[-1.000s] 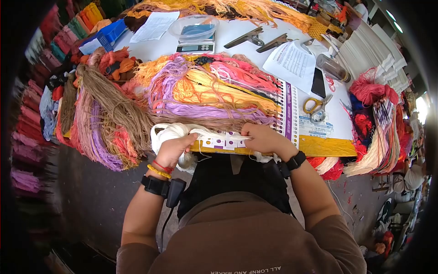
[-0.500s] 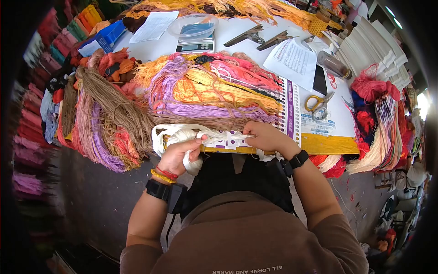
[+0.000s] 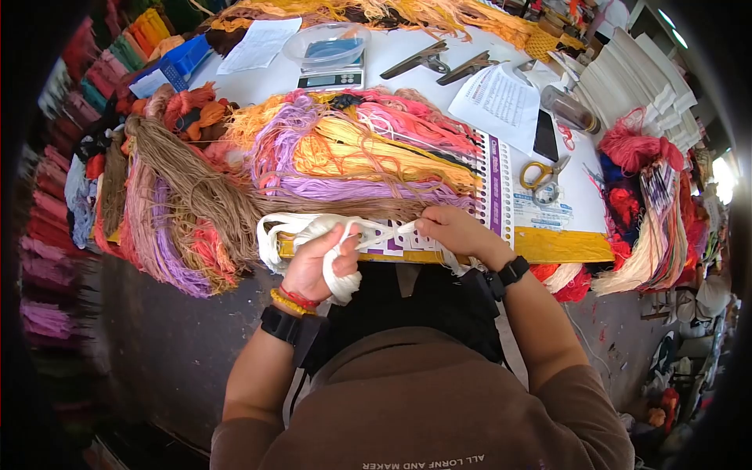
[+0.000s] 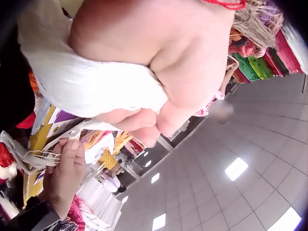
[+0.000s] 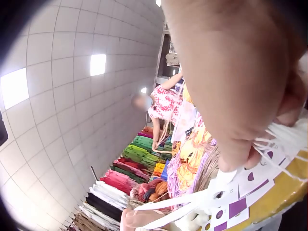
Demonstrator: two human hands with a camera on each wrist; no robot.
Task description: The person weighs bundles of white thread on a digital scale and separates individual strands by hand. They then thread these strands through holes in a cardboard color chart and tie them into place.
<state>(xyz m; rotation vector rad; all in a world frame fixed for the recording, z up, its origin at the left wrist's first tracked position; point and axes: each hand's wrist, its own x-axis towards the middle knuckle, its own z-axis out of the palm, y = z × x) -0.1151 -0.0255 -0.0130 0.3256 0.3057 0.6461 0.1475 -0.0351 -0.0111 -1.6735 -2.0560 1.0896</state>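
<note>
Head view: the left hand clasps a white skein at the punched card's left end. The right hand pinches its strands on the card. Beyond the card, a clear bowl tops a scale; its contents are unclear. Left wrist: fingers wrap the skein. Right wrist: fingertips pinch strands above the card.

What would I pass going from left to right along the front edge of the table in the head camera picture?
purple yarn → left hand wrapped round white yarn → right hand → yellow strip → cream yarn
</note>
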